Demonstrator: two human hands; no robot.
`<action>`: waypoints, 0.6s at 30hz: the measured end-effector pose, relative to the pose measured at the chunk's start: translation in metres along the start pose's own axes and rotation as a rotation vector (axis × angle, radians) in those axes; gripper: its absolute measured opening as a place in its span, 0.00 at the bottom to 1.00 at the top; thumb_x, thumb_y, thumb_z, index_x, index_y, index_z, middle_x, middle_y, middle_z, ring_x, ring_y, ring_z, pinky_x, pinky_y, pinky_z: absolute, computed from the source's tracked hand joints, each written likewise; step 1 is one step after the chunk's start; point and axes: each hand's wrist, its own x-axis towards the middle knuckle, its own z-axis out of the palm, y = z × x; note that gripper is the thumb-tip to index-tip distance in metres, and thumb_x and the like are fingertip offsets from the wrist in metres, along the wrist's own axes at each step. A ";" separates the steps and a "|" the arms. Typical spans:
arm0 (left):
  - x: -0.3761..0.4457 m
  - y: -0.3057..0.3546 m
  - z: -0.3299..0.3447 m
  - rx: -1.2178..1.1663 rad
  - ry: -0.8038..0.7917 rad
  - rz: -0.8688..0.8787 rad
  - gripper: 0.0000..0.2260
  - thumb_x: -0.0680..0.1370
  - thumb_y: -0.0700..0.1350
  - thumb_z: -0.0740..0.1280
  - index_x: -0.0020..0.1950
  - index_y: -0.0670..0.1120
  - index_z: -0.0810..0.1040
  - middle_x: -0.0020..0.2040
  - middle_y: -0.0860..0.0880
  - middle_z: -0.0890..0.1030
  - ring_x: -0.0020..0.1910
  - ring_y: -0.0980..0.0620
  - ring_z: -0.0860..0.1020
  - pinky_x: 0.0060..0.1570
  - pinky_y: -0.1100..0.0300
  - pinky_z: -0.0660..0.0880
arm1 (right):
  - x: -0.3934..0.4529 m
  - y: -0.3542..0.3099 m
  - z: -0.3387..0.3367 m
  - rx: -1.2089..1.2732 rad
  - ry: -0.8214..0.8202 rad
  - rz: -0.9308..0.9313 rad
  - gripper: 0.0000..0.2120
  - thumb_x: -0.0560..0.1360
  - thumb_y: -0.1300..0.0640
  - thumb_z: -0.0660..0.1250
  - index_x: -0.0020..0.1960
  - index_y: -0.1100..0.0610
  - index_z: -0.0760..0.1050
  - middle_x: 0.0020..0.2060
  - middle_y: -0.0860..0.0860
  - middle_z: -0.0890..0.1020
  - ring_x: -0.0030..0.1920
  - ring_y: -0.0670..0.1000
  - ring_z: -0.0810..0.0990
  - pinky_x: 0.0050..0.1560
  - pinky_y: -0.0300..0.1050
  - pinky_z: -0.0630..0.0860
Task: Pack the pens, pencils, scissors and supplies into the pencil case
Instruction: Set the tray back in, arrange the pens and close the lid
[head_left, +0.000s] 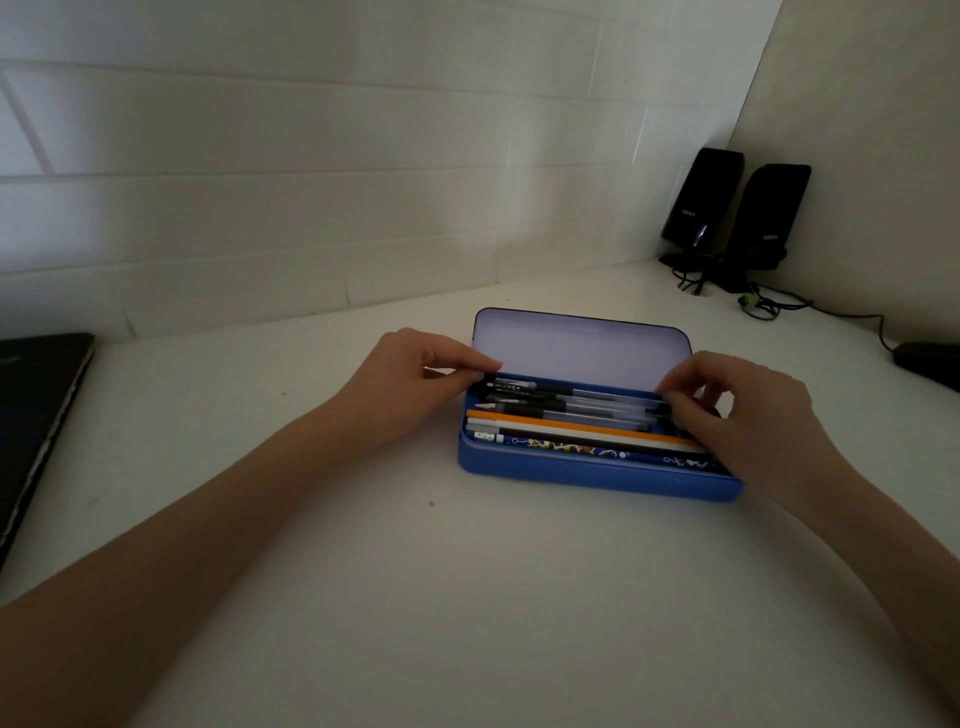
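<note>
A blue pencil case (597, 475) lies open on the white desk, its pale lid (579, 345) standing up at the back. Inside lie several clear pens with black caps (576, 402), an orange pencil (561, 422), a white and a black pencil, and a patterned blue pencil (571, 447) at the front. My left hand (410, 379) pinches the left end of the rearmost pen (524, 387). My right hand (748, 415) pinches the right ends of the pens and covers the case's right end.
A dark laptop (36, 426) lies at the left edge of the desk. Two black speakers (737, 208) with cables stand in the back right corner. A black mouse (924, 361) sits at the right edge. A white tiled wall runs behind.
</note>
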 end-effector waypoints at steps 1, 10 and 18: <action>0.000 0.001 0.000 0.000 0.000 -0.001 0.12 0.75 0.37 0.67 0.50 0.53 0.83 0.42 0.62 0.81 0.42 0.70 0.79 0.44 0.77 0.71 | 0.000 0.000 -0.001 -0.047 -0.019 0.000 0.06 0.74 0.54 0.65 0.42 0.43 0.76 0.35 0.37 0.76 0.39 0.45 0.76 0.52 0.54 0.73; -0.002 0.000 -0.002 0.004 -0.014 -0.022 0.18 0.72 0.31 0.62 0.46 0.51 0.84 0.48 0.56 0.83 0.48 0.69 0.79 0.51 0.77 0.70 | 0.000 -0.002 -0.006 -0.225 -0.058 -0.012 0.05 0.76 0.49 0.63 0.41 0.42 0.74 0.37 0.42 0.76 0.43 0.46 0.73 0.57 0.51 0.64; -0.003 0.002 -0.002 -0.018 -0.013 -0.015 0.18 0.72 0.29 0.61 0.44 0.49 0.85 0.47 0.55 0.83 0.48 0.70 0.78 0.51 0.77 0.71 | 0.000 -0.004 -0.005 -0.226 -0.091 -0.020 0.03 0.74 0.52 0.66 0.43 0.47 0.78 0.36 0.45 0.79 0.44 0.49 0.77 0.57 0.52 0.70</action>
